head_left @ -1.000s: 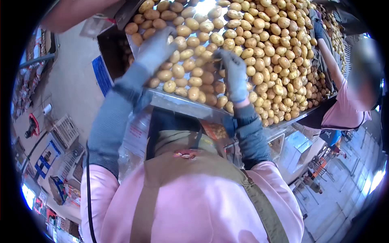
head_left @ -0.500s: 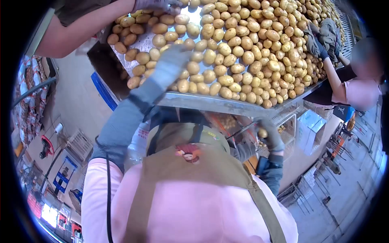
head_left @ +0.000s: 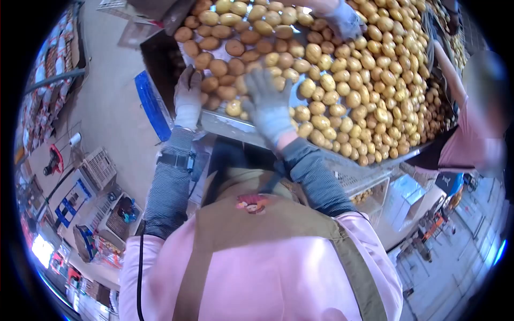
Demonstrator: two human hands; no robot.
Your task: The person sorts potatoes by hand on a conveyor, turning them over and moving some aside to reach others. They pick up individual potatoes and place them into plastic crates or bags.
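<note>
Yellow-brown potatoes (head_left: 369, 96) cover a metal sorting table (head_left: 230, 124). My right hand (head_left: 267, 101), gloved in grey, lies over the potatoes near the table's front edge. Its fingers are spread and slightly blurred, and no potato shows in its grasp. At the table's left corner is my left hand (head_left: 188, 99), also gloved, with fingers stretched out beside the nearest potatoes. Its palm side is hidden.
A co-worker's gloved hand (head_left: 345, 21) reaches into the potatoes from the far side. Another person in pink (head_left: 466, 134) stands at the right end. A blue panel (head_left: 151, 107) is left of the table. Crates (head_left: 369, 192) stand below it.
My right hand, earlier low beside the table with a potato, is now on top among the potatoes. My left hand has moved left to the corner. The co-worker's far-side hand has shifted right.
</note>
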